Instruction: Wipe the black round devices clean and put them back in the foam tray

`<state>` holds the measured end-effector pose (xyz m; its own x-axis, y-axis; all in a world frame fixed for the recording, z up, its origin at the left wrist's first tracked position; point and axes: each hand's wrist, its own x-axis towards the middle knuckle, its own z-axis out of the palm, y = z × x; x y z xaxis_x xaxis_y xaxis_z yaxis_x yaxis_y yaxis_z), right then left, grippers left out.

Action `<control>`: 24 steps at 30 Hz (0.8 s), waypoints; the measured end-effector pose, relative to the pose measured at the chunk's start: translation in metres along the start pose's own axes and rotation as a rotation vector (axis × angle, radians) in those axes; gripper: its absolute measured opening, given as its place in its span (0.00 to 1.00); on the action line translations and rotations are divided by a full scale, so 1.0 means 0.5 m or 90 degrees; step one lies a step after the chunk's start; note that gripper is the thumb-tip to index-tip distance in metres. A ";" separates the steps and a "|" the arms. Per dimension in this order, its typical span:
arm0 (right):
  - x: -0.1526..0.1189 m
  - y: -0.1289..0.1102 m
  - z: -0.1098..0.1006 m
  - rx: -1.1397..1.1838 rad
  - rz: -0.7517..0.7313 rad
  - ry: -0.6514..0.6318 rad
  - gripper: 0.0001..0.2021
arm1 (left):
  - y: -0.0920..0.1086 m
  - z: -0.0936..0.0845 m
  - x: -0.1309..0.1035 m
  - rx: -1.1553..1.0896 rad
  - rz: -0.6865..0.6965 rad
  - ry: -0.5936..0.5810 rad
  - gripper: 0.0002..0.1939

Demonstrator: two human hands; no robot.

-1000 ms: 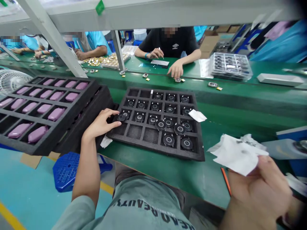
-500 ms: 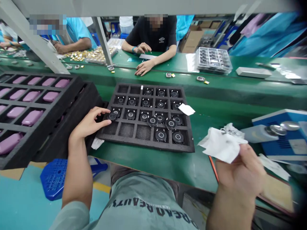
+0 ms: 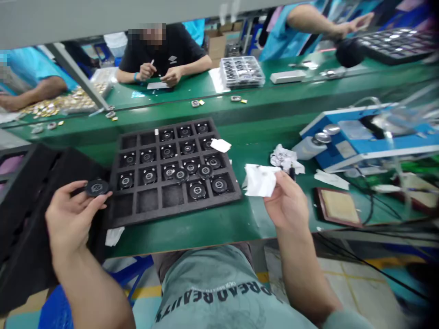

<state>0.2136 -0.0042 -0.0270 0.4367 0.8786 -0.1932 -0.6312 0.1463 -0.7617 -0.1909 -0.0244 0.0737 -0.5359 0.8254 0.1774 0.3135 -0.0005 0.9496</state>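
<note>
Two narrow grips, little margin

Far left: black round watch-like disc (image 3: 97, 187) pinched near its edge by left hand (image 3: 71, 217), thumb opposing fingers; probably liable to drop if loosened. Forearm slanting outward. Just beside it: black rectangular foam tray (image 3: 171, 212) on green bench (image 3: 195, 230), with two loose black discs (image 3: 181, 174) lying across its walls, perhaps easily dislodged by brushing. Farther right: white creased wipe (image 3: 259, 180) gripped between thumb and fingers of right hand (image 3: 289, 203), forearm slanting inward.

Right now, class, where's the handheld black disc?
In the head view, the black disc is at left, pinched in the left hand, just left of the foam tray.
</note>
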 end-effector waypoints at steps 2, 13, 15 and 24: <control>0.003 0.001 0.003 0.011 -0.002 -0.023 0.11 | 0.025 0.037 -0.025 -0.037 0.038 -0.008 0.28; -0.017 -0.010 0.025 -0.049 -0.199 0.044 0.14 | 0.062 0.399 -0.216 -0.320 -0.163 -0.599 0.31; -0.019 -0.009 0.025 -0.083 -0.242 0.058 0.13 | 0.059 0.423 -0.217 -0.306 -0.163 -0.634 0.32; -0.029 -0.009 0.029 -0.423 -0.594 0.015 0.06 | 0.046 0.436 -0.211 -0.311 -0.143 -0.679 0.32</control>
<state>0.2008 -0.0108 -0.0119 0.5730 0.5446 0.6125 0.4055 0.4611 -0.7893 0.0438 0.0115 0.0202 0.4529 0.8870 -0.0901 -0.1584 0.1795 0.9709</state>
